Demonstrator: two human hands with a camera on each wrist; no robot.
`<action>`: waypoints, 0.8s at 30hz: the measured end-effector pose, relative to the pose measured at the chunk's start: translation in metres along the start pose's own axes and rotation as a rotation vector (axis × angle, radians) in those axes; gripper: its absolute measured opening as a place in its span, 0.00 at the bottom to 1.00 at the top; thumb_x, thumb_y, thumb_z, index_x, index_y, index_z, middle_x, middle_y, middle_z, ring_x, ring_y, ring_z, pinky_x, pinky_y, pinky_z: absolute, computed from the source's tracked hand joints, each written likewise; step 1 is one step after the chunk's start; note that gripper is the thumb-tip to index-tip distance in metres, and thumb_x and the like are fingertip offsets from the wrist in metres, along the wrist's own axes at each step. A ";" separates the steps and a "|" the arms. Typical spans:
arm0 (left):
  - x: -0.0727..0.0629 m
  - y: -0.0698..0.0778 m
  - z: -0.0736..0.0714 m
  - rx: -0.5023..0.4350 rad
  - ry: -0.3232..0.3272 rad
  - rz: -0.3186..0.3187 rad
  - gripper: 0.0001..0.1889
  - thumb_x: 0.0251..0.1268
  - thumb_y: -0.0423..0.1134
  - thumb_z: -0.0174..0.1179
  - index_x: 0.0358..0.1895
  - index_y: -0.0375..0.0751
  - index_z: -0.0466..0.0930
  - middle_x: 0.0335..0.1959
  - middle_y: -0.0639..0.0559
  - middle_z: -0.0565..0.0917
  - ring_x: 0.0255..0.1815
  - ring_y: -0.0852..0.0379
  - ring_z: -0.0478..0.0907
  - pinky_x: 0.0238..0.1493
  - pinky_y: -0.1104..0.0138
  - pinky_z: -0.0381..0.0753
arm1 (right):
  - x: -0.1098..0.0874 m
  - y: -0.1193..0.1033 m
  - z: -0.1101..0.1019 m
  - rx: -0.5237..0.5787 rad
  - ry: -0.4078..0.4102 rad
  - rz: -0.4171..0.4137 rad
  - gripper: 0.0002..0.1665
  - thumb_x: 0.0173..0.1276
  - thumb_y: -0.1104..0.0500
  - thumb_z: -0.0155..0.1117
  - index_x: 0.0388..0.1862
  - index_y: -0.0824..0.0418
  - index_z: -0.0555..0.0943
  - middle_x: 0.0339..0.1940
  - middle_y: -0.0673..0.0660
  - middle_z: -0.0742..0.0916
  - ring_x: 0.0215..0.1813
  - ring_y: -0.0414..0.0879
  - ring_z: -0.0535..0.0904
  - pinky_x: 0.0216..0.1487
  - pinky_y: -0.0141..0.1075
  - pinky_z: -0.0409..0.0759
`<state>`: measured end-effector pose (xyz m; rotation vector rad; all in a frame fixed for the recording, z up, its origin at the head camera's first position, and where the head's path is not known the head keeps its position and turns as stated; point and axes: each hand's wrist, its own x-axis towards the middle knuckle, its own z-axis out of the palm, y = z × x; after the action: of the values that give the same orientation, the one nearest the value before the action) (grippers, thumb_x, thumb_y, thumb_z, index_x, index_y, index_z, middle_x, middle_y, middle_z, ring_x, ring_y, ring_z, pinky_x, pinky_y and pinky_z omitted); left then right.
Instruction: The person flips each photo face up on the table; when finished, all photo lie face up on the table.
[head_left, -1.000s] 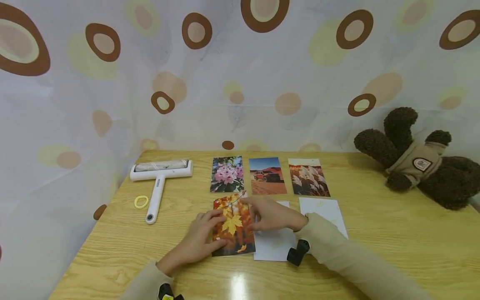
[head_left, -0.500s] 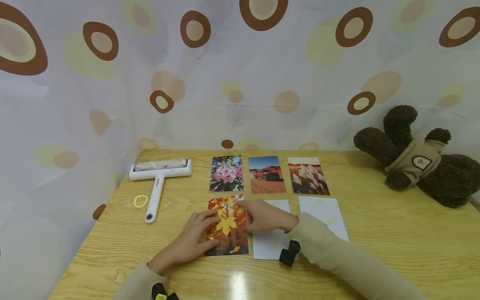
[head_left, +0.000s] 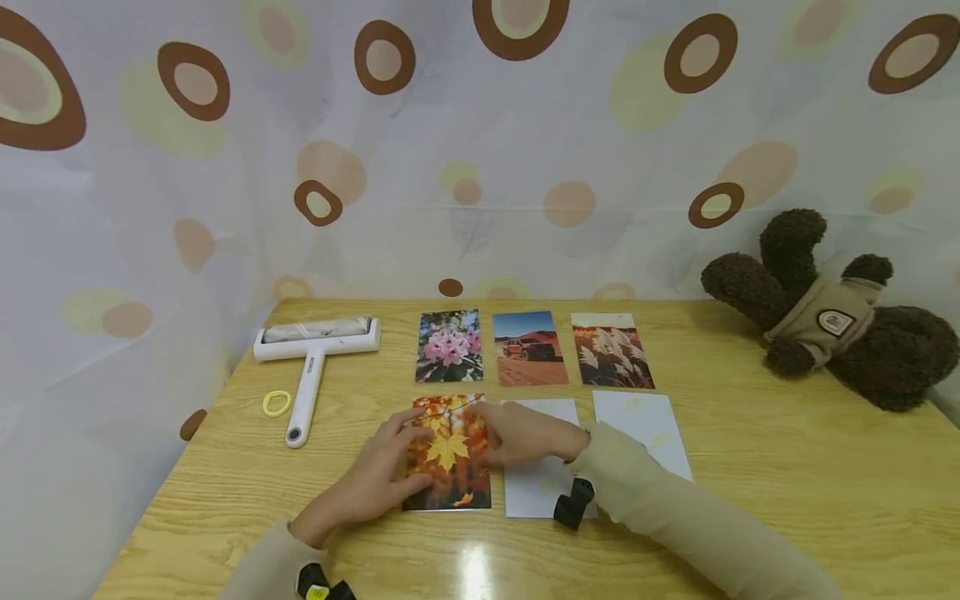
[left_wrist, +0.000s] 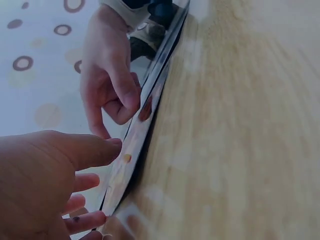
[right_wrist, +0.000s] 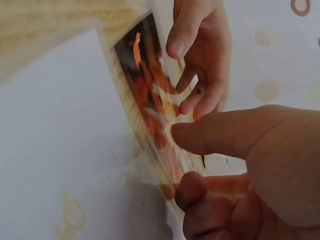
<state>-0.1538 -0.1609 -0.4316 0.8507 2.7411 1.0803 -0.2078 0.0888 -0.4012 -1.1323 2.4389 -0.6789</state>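
A maple-leaf photo card [head_left: 447, 454] lies picture side up in the nearer row on the table. Along its left edge, my left hand [head_left: 378, 462] touches it with loosely bent, spread fingers. My right hand [head_left: 528, 432] rests at the card's upper right, its index finger reaching onto the top part and its thumb near the right edge. In the right wrist view, the maple-leaf photo card [right_wrist: 150, 100] runs between both hands, and neither hand is seen pinching it. Partly under my right hand lies a white card [head_left: 536, 487], blank side up.
Another white card [head_left: 645, 425] lies to the right. Behind are a flower photo [head_left: 450, 346], a car photo [head_left: 530, 348] and a reed photo [head_left: 612, 350]. A white lint roller [head_left: 307, 375] and yellow ring [head_left: 277, 403] are left; a brown plush toy [head_left: 832, 321] is at right.
Both hands have shifted the maple-leaf card left and slightly nearer, widening the gap to the white card beside it. It now sits straighter below the flower photo. The view has drifted slightly.
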 end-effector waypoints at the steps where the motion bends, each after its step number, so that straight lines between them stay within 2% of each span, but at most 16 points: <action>1: 0.001 0.000 0.000 -0.012 0.009 0.000 0.24 0.60 0.37 0.66 0.59 0.37 0.73 0.71 0.37 0.60 0.69 0.36 0.61 0.61 0.38 0.63 | -0.003 0.002 0.000 0.005 0.010 -0.019 0.32 0.65 0.61 0.65 0.65 0.70 0.67 0.16 0.46 0.76 0.17 0.32 0.67 0.24 0.26 0.67; 5: 0.006 0.002 -0.002 -0.057 0.023 0.003 0.24 0.63 0.37 0.64 0.60 0.35 0.71 0.72 0.35 0.56 0.70 0.35 0.59 0.61 0.40 0.66 | -0.015 0.008 0.000 0.040 0.062 -0.036 0.26 0.67 0.61 0.63 0.62 0.69 0.70 0.17 0.46 0.77 0.19 0.31 0.67 0.26 0.26 0.69; 12: 0.018 0.010 0.000 -0.055 -0.034 0.053 0.23 0.65 0.37 0.61 0.62 0.37 0.72 0.71 0.35 0.58 0.71 0.35 0.55 0.62 0.38 0.63 | -0.031 0.024 -0.011 0.011 0.160 0.047 0.24 0.67 0.58 0.64 0.59 0.66 0.73 0.26 0.47 0.80 0.23 0.33 0.70 0.29 0.29 0.70; 19: 0.035 0.034 0.017 0.066 -0.106 0.114 0.20 0.65 0.40 0.61 0.58 0.40 0.74 0.71 0.38 0.61 0.71 0.37 0.57 0.65 0.35 0.56 | -0.054 0.047 -0.021 -0.013 0.190 0.089 0.25 0.65 0.57 0.67 0.58 0.64 0.74 0.34 0.52 0.82 0.20 0.36 0.67 0.26 0.30 0.69; 24: 0.043 0.053 0.026 0.130 -0.194 0.157 0.21 0.66 0.41 0.60 0.60 0.42 0.73 0.73 0.42 0.61 0.73 0.42 0.56 0.68 0.39 0.54 | -0.068 0.056 -0.026 -0.065 0.215 0.076 0.30 0.61 0.55 0.71 0.59 0.65 0.74 0.45 0.61 0.79 0.36 0.44 0.73 0.35 0.34 0.72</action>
<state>-0.1587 -0.0907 -0.4114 1.1411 2.6405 0.7988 -0.2131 0.1808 -0.4030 -1.0319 2.6869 -0.7368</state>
